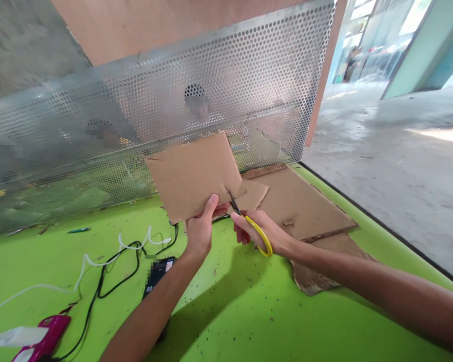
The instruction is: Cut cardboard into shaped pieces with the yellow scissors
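Note:
My left hand [201,227] is closed on the lower edge of a brown cardboard piece [191,173], holding it up above the green table [226,311]. My right hand [262,232] grips yellow-handled scissors [249,223], fingers through the loops. The blades point up and left into the cardboard's lower right edge. Both forearms reach in from the bottom of the view.
More cardboard sheets [305,206] lie flat on the table to the right. Black and white cables [113,261], a dark phone [158,274] and a pink device [47,334] lie at left. A perforated metal screen [173,110] stands behind. The table's right edge borders a concrete floor [400,166].

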`<state>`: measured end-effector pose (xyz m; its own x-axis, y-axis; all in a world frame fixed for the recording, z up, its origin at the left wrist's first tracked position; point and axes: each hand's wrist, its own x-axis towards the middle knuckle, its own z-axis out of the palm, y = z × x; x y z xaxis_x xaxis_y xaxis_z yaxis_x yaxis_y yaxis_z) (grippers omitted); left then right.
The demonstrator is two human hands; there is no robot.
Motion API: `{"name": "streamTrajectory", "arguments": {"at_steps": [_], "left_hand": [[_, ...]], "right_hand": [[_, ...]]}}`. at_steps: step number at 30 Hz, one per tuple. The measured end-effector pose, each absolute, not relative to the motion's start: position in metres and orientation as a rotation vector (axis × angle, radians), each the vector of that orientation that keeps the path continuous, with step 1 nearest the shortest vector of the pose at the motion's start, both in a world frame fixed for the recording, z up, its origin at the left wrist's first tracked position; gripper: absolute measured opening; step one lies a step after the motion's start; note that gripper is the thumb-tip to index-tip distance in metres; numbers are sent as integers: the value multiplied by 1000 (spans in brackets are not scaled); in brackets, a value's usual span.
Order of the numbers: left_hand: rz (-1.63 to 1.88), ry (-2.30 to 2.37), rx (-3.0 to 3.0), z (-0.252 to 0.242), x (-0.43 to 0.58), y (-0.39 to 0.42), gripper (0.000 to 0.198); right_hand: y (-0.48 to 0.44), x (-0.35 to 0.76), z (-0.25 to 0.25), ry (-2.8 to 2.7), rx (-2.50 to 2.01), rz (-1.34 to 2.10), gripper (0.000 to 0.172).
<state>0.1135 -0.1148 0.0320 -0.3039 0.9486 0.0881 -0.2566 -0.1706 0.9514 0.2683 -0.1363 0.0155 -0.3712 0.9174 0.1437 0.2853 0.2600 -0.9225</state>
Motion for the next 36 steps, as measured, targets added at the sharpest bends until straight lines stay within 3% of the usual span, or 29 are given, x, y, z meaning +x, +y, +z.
{"name": "streamTrajectory", "arguments": {"at_steps": [8,18,36], "left_hand": [[1517,1210,1011,21,113,-117,40],[1538,1145,984,24,113,-116,32],[1463,1106,1017,29,110,-114,35]], "right_hand": [[-130,272,16,-1789,-1132,1075,57],[-130,272,10,-1749,-1156,1054,50],[-126,274,14,-1845,-1186,978,53]]}}
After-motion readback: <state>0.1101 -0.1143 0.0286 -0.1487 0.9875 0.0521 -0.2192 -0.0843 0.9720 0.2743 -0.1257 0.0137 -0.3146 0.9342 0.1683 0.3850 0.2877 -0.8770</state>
